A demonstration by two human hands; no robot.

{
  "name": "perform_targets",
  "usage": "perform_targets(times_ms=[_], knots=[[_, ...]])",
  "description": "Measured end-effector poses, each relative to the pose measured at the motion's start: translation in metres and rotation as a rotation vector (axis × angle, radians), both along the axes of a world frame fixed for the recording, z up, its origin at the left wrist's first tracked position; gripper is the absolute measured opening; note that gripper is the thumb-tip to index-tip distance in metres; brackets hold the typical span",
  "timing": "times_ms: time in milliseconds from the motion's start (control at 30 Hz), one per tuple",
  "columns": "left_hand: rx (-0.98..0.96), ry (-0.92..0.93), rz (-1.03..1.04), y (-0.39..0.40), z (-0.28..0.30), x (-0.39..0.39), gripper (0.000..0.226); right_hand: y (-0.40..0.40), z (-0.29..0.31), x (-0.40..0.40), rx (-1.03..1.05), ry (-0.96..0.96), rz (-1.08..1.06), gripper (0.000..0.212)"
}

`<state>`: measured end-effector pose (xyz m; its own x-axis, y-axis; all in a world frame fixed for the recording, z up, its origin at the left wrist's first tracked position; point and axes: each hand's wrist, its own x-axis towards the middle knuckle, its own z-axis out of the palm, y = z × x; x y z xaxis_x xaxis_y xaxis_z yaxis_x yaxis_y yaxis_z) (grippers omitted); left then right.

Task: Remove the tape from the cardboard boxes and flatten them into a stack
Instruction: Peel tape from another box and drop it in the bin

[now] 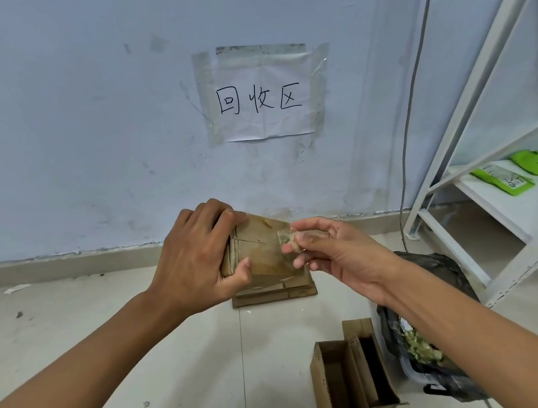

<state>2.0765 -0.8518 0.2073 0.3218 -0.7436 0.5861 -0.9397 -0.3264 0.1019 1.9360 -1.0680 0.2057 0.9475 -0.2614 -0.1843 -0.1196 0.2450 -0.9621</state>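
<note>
My left hand [196,256] grips the left end of a small brown cardboard box [263,248], held up in front of the wall. My right hand [327,247] pinches a strip of clear tape [287,239] that peels off the box's right end. Directly below the box, a low stack of flattened cardboard [275,293] lies on the floor by the wall. Two open empty cardboard boxes [349,370] stand side by side on the floor at the lower right.
A black bin bag [440,284] over a bin with crumpled tape scraps sits right of the open boxes, under my right forearm. A white metal shelf [494,176] with green packets stands on the right. A paper sign [264,96] is taped to the wall.
</note>
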Motion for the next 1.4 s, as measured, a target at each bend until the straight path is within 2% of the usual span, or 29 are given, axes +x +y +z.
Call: perform_targets(times_ms=[67,267,300,367,400,433,500,567,667,800,933,967,1033,1067,1200,1267,1400], knots=[[-0.019,-0.002,-0.003,0.001,0.001,0.001,0.055,0.000,0.001,-0.001,-0.076,-0.016,-0.018,0.036],[-0.030,-0.034,-0.025,-0.002,0.003,-0.001,0.055,0.002,0.005,0.004,-0.418,-0.062,-0.096,0.018],[-0.033,-0.036,-0.027,-0.003,0.003,-0.002,0.055,0.003,0.004,0.005,-0.555,-0.067,-0.141,0.018],[-0.050,-0.037,-0.027,-0.006,0.003,-0.005,0.056,0.006,-0.001,0.006,-0.994,-0.045,-0.273,0.020],[-0.055,-0.044,-0.025,-0.008,0.004,-0.007,0.056,0.011,-0.004,0.006,-1.140,-0.047,-0.323,0.020],[-0.054,-0.054,-0.023,-0.009,0.004,-0.008,0.056,0.015,-0.007,0.007,-1.159,-0.059,-0.344,0.019],[-0.040,-0.072,-0.008,-0.010,0.004,-0.009,0.057,0.020,-0.008,0.010,-0.875,-0.108,-0.288,0.014],[-0.029,-0.073,0.014,-0.009,0.004,-0.007,0.057,0.018,-0.004,0.010,-0.614,-0.134,-0.144,0.010],[-0.018,-0.064,0.010,-0.006,0.001,-0.007,0.056,0.012,-0.002,0.009,-0.637,-0.122,-0.022,0.007],[-0.027,-0.074,0.009,-0.007,0.000,-0.009,0.056,0.010,-0.011,0.011,-0.748,-0.041,-0.166,0.023],[-0.021,-0.089,0.011,-0.007,0.000,-0.010,0.057,0.019,-0.020,0.014,-0.852,-0.067,-0.205,0.013],[-0.027,-0.095,0.004,-0.007,-0.001,-0.010,0.057,0.019,-0.021,0.014,-0.754,-0.045,-0.195,0.014],[-0.067,-0.093,-0.007,-0.005,-0.002,-0.009,0.057,0.015,-0.017,0.011,-0.378,0.015,-0.181,0.013],[-0.090,-0.089,-0.004,-0.004,-0.002,-0.009,0.058,0.012,-0.015,0.009,-0.264,0.041,-0.196,0.013],[-0.084,-0.065,0.018,-0.006,-0.003,-0.009,0.059,0.009,-0.013,0.006,-0.294,0.107,-0.231,0.020],[-0.005,-0.006,0.019,-0.009,-0.006,-0.009,0.059,0.012,-0.014,0.004,-0.197,0.099,-0.191,0.020],[0.182,0.103,0.066,-0.014,-0.015,-0.012,0.052,0.009,-0.016,0.002,-0.244,0.125,-0.284,0.019]])
